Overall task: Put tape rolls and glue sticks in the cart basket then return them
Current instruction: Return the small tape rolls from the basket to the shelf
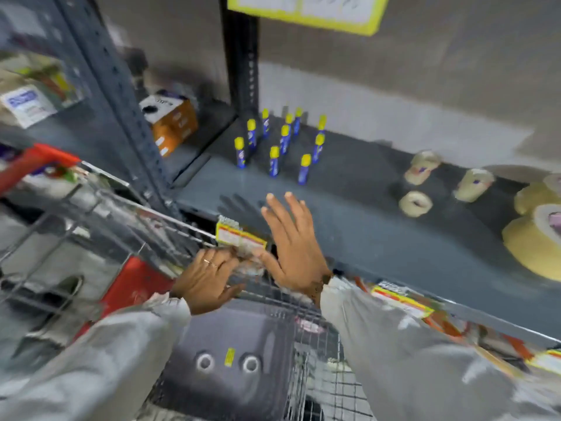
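Several blue glue sticks with yellow caps (274,161) stand upright on the grey shelf (349,226). To their right sit several clear tape rolls (416,203), with bigger ones (534,241) at the far right edge. My right hand (291,241) hovers flat and empty over the shelf's front edge, fingers spread. My left hand (206,279) rests on the top rim of the wire cart basket (121,214), fingers curled over the wire. The picture is blurred.
An orange and white box (171,123) sits at the shelf's back left, behind a dark upright post (239,56). Yellow price labels (239,238) line the shelf edge. The cart's red handle (33,162) is at the left, a dark seat flap (230,354) below.
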Demonstrator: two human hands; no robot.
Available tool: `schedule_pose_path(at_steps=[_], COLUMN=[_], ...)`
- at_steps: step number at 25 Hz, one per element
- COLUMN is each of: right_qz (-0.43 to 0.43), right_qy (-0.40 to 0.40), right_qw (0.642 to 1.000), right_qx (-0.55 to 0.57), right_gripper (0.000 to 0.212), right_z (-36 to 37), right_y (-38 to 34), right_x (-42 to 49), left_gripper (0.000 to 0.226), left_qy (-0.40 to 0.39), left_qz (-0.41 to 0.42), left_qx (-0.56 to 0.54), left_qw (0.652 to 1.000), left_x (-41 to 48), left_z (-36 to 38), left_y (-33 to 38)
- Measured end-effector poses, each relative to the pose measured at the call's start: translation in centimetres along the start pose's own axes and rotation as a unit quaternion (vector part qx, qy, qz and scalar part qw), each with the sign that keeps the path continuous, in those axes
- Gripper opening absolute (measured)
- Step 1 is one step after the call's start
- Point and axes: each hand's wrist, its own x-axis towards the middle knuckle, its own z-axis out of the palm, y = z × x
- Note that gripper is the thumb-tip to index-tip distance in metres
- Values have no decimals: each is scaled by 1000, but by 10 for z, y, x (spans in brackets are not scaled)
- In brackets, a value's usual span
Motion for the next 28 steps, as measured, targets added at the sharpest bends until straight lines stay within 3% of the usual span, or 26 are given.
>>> schedule_pose_path(at_steps=[3,6,9,11,13,14,16,20,24,28], right_qz=[-27,-81,-7,68,65,62,59,-27,-12,-8], right_qy=[-112,-230,-344,-434,-500,-520,-518,-518,-485,-484], right_qw=[993,970,938,898,862,851,851,854,872,865], right_qx=[10,-18,-44,-39,-46,-46,-65,-48,-63,-134], right_gripper=[65,62,57,50,45,54,70,52,42,39], right_z=[69,130,178,206,230,240,254,264,261,258], right_y=[-30,-46,-56,-53,-43,-40,-33,-33,-32,-34], right_x=[-49,-106,-150,-173,-190,-196,-201,-206,-217,-232], left_gripper=[57,64,76,83,93,98,99,82,68,44], left_qy=[-162,-326,-362,-410,-395,-410,-431,-475,-397,-432], left_qz=[-57,-81,-192,-303,-300,-284,-257,-283,-240,-263], left_qx=[13,-49,-93,-88,-87,-90,-68,-76,-58,-87], left_qw=[985,941,907,856,864,862,862,830,884,858], left_x=[-72,-125,-151,-167,-181,-183,-187,-190,-197,-196], left_z=[39,83,119,145,162,166,181,207,219,219], left_y=[-16,-8,3,6,3,1,1,13,26,31])
